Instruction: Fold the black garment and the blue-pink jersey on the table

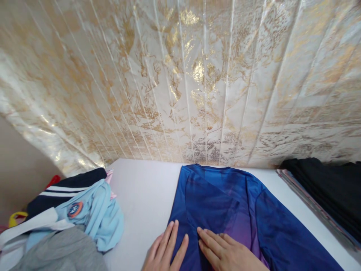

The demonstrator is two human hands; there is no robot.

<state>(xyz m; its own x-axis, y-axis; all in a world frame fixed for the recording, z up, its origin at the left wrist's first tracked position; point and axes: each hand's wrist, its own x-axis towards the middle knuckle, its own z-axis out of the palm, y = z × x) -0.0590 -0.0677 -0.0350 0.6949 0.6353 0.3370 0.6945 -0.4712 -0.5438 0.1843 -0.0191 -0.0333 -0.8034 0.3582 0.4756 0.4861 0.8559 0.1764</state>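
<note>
A dark blue shirt with a purple patch (pixel 220 195) lies spread on the white table, its neckline toward the curtain. Its left edge runs straight, as if that side is folded in, while a sleeve reaches out to the lower right. My left hand (pixel 166 248) rests at the shirt's left edge, fingers stretched out and thumb apart. Flat on the middle of the shirt lies my right hand (pixel 222 248), its fingers extended and pointing left. Neither hand grips the cloth. The shirt's lower part is out of the frame.
On the left sits a loose heap of clothes, with a light blue garment (pixel 103 214), a grey one (pixel 62 252) and a navy striped one (pixel 73 184). Folded dark clothes (pixel 327 192) are stacked at the right. A gold-patterned curtain (pixel 180 82) hangs behind the white table (pixel 141 195).
</note>
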